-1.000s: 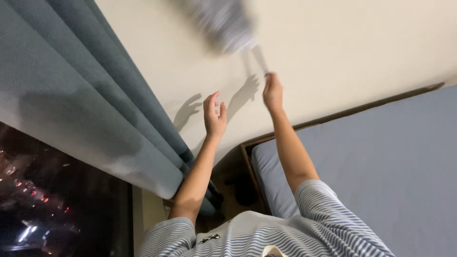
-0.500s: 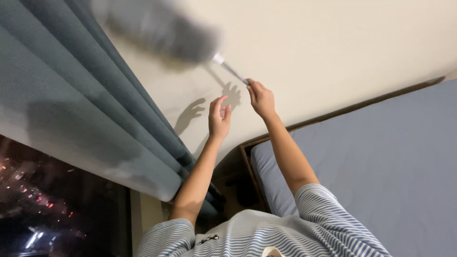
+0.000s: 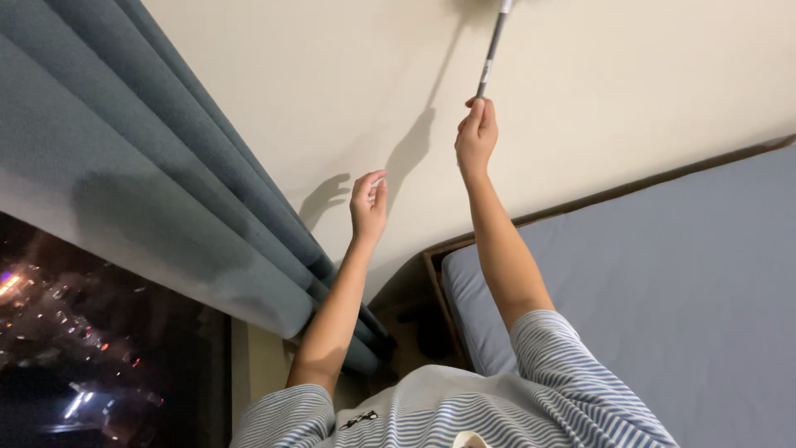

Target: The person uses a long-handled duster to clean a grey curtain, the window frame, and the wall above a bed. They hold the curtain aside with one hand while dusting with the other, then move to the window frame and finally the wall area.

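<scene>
The right hand [image 3: 476, 133] is closing its fingers around the lower end of a thin grey metal duster pole [image 3: 491, 51], whose long axis is running straight up from the grip, past the frame's top edge. The left hand [image 3: 368, 204] is hanging open and empty, lower and beside the grip, near the cream wall [image 3: 630, 91].

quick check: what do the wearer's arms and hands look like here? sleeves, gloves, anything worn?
Both arms are bare from above the elbow down. Short sleeves, white with thin blue stripes: left sleeve, right sleeve. The left hand and right hand are bare: no gloves, no watch, rings or bands visible.
</scene>
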